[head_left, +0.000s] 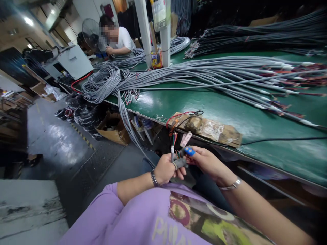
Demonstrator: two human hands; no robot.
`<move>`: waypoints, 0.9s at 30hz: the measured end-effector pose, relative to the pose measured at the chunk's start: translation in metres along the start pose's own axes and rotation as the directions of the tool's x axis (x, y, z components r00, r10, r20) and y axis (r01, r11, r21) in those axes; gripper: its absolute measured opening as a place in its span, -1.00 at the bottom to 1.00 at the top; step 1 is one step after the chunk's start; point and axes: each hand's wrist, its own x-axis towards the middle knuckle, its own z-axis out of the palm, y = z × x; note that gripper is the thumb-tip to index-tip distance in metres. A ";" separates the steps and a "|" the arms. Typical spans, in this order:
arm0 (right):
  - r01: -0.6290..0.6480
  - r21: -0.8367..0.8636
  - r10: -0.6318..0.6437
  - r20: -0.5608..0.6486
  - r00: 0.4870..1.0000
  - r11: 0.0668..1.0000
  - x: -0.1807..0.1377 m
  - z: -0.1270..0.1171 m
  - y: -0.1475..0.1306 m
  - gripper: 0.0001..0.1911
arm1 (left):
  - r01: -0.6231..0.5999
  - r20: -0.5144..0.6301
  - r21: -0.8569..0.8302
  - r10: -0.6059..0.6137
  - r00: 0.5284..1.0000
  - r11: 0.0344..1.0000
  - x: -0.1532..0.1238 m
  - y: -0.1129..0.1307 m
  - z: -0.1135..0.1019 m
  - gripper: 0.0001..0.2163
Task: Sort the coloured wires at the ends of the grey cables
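My left hand (166, 168) is closed around a grey cable end (172, 149) whose coloured wires fan out at the top, just below the green table's edge. A grey cot covers its index finger. My right hand (206, 161) pinches at the same wire ends, with a blue cot on the thumb (189, 151). Both wrists carry metal bracelets. A small pink tag (185, 139) hangs by the wires.
A green table (230, 105) carries long bundles of grey cables (204, 73) and a taped cardboard block (209, 128) with red and black wires. Coiled cables (102, 81) spill off the left end. Another person (117, 37) works at the far end. Boxes sit on the floor.
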 end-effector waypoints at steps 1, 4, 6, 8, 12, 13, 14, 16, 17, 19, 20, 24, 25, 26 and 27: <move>-0.017 0.066 0.018 -0.016 1.000 0.998 -0.001 0.000 0.003 -0.53 | -0.014 -0.033 -0.032 0.013 0.999 0.999 0.000 0.001 0.001 -0.53; -0.047 0.164 0.050 -0.018 0.999 0.985 -0.004 0.003 0.008 -0.53 | -0.063 -0.102 -0.096 0.053 0.993 0.993 0.001 0.001 0.002 -0.54; -0.017 0.129 0.021 -0.032 0.999 0.991 -0.007 0.006 0.009 -0.57 | -0.081 -0.117 -0.106 0.069 0.991 0.991 0.001 0.000 0.002 -0.55; 0.038 0.055 -0.034 -0.067 0.997 0.998 -0.008 0.010 0.007 -0.61 | -0.088 -0.113 -0.088 0.078 0.991 0.992 0.000 -0.001 0.002 -0.55; 0.095 -0.072 -0.103 -0.120 0.987 0.993 -0.006 0.017 0.004 -0.60 | -0.087 -0.023 0.008 0.087 0.996 0.996 0.000 -0.004 -0.001 -0.55; 0.096 -0.090 -0.107 -0.134 0.985 0.991 -0.005 0.018 0.003 -0.60 | -0.089 -0.009 0.021 0.090 0.996 0.996 0.000 -0.005 -0.002 -0.55; 0.095 -0.101 -0.109 -0.149 0.983 0.990 -0.004 0.019 0.003 -0.61 | -0.094 -0.009 0.021 0.094 0.995 0.995 0.000 -0.006 -0.003 -0.55; 0.090 -0.092 -0.105 -0.171 0.980 0.992 -0.002 0.019 0.004 -0.61 | -0.107 -0.045 -0.002 0.107 0.993 0.994 0.001 -0.007 -0.004 -0.56; 0.085 -0.071 -0.096 -0.172 0.980 0.994 -0.002 0.019 0.005 -0.61 | -0.112 -0.066 -0.016 0.110 0.992 0.994 0.001 -0.008 -0.005 -0.57; 0.061 -0.001 -0.061 -0.144 0.988 0.998 -0.002 0.018 0.006 -0.60 | -0.116 -0.093 -0.038 0.112 0.989 0.993 0.002 -0.008 -0.005 -0.56; 0.041 0.036 -0.037 -0.122 0.992 0.998 -0.002 0.017 0.006 -0.60 | -0.117 -0.096 -0.046 0.112 0.989 0.992 0.002 -0.007 -0.006 -0.57; -0.024 0.096 0.030 -0.064 0.998 0.995 -0.002 0.015 0.005 -0.58 | -0.114 -0.082 -0.052 0.109 0.991 0.992 0.002 -0.005 -0.005 -0.59; -0.023 0.079 0.028 -0.063 0.998 0.997 -0.001 0.015 0.004 -0.58 | -0.110 -0.079 -0.046 0.106 0.991 0.993 0.002 -0.005 -0.005 -0.59; -0.016 0.052 0.019 -0.067 0.998 0.999 -0.001 0.016 0.003 -0.59 | -0.108 -0.077 -0.036 0.105 0.992 0.994 0.002 -0.005 -0.004 -0.59; -0.001 0.020 0.003 -0.076 0.997 1.000 0.000 0.016 0.003 -0.60 | -0.107 -0.076 -0.026 0.105 0.992 0.994 0.002 -0.005 -0.004 -0.59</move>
